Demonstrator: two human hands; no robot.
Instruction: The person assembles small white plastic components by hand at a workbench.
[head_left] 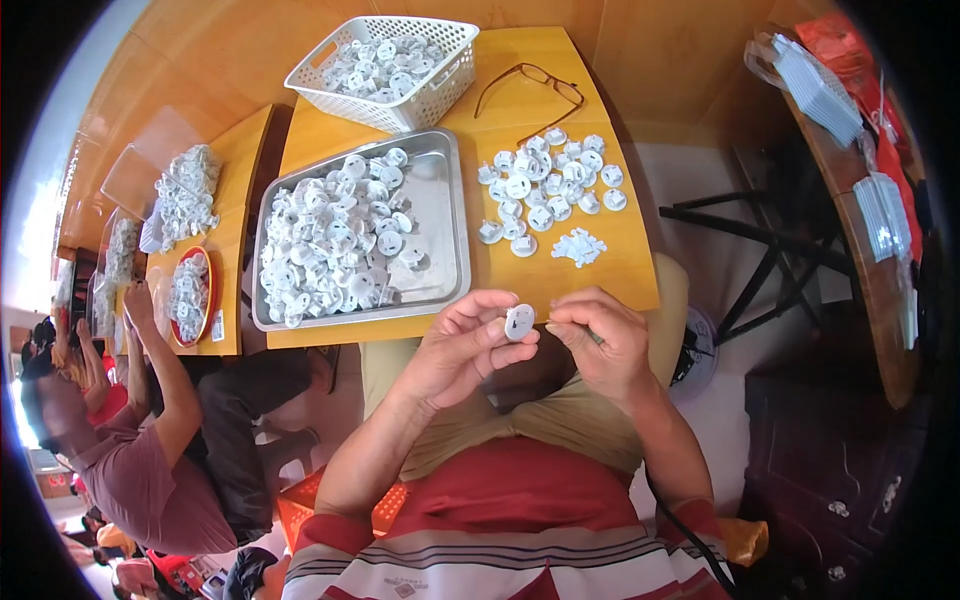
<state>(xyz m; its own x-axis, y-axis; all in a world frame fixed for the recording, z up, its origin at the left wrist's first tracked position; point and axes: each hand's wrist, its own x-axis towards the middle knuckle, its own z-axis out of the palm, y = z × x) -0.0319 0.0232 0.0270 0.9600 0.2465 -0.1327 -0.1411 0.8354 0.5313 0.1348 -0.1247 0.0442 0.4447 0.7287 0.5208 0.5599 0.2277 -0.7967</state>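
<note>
Left hand point(462, 345) pinches white disc point(519, 322), face upward.

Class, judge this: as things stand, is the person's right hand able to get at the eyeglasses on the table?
Probably yes. The right hand hovers at the table's near edge; the eyeglasses lie uncovered at the far side, with only low white plastic discs between, though it would need a long stretch.

A yellow wooden bench point(610, 270) stands on a warm brown wooden floor point(660, 60). Bright daylight floods in from the left edge, perhaps a doorway. A dark cabinet point(830, 470) sits lower right.
</note>
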